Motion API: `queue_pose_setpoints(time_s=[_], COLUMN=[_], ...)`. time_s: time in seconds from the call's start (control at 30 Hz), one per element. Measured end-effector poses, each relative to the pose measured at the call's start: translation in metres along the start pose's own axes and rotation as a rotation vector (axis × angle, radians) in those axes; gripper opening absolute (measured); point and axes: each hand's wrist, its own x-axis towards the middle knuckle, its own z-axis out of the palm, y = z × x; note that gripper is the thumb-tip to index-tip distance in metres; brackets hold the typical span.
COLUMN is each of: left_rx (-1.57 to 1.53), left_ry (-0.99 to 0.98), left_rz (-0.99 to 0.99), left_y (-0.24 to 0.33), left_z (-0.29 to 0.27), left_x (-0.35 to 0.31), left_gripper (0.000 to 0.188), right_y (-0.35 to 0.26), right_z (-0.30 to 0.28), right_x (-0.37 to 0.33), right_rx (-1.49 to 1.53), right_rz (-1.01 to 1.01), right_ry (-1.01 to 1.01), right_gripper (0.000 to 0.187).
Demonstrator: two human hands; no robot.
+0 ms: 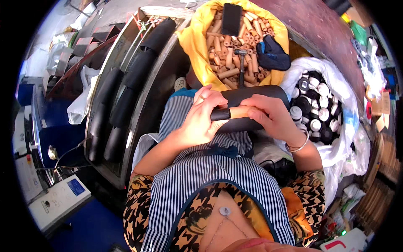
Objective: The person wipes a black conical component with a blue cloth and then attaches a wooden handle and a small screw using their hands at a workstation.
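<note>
Tray of rolls: to the left of the grip I have a long tray [147, 101] with black rolls [126, 105], well apart from the hands.
Left hand: my left hand [200, 115] is closed around a short black sleeve [220, 114].
Piece between the hands: a tan cylinder [239, 112] meets the sleeve end to end; I can't tell how deeply they are joined. Pulling or twisting off-line could part or split them.
Beyond the grip: a yellow sack [191, 46] of tan cylinders, with a phone [231, 19] and hammer [242, 67] on top; a knock to that loose heap could make either slide.
Under the grip: a large black roll [264, 90] crosses the lap; its rounded surface would let a dropped piece roll off.
Right hand: my right hand [270, 115] pinches the cylinder's other end; a weak pinch could slip.
Right of the grip: black and white caps [323, 114] fill a plastic bag [350, 96]; a swinging elbow might spill them.
</note>
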Motion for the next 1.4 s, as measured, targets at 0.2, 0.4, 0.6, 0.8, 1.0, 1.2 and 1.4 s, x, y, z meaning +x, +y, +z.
queue_pose_setpoints(time_s=[0.2,0.4,0.6,0.8,1.0,1.2,1.4], left_rx=[0.044,-0.031,-0.526,-1.451,-1.495,-1.733,-1.994], left_ry=[-0.066,-0.088,0.539,0.727,0.628,0.544,0.631], left_rz=[0.014,-0.104,-0.651,-1.069,-0.977,-0.825,-0.788], left_y=[0.008,0.015,-0.016,-0.029,-0.024,-0.011,0.016], left_z=[0.023,0.027,-0.007,-0.034,-0.001,0.016,0.017], left_x=[0.013,0.021,-0.024,-0.06,-0.064,-0.043,-0.018], left_gripper=[0.041,0.046,0.018,0.038,0.03,0.021,0.006], right_y=[0.01,0.012,0.185,0.283,0.275,0.16,-0.012], right_z=[-0.017,-0.026,-0.119,-0.15,-0.15,-0.103,0.028], right_x=[-0.021,-0.032,-0.128,-0.224,-0.209,-0.15,-0.043], right_rx=[0.384,-0.016,-1.139,-1.473,-1.228,-1.022,-0.625], right_rz=[0.368,0.352,0.72,1.201,1.449,0.792,0.03], right_ry=[-0.147,0.115,0.666,0.595,0.676,0.823,0.958], right_gripper=[0.023,0.025,0.033,0.052,0.041,0.049,0.05])
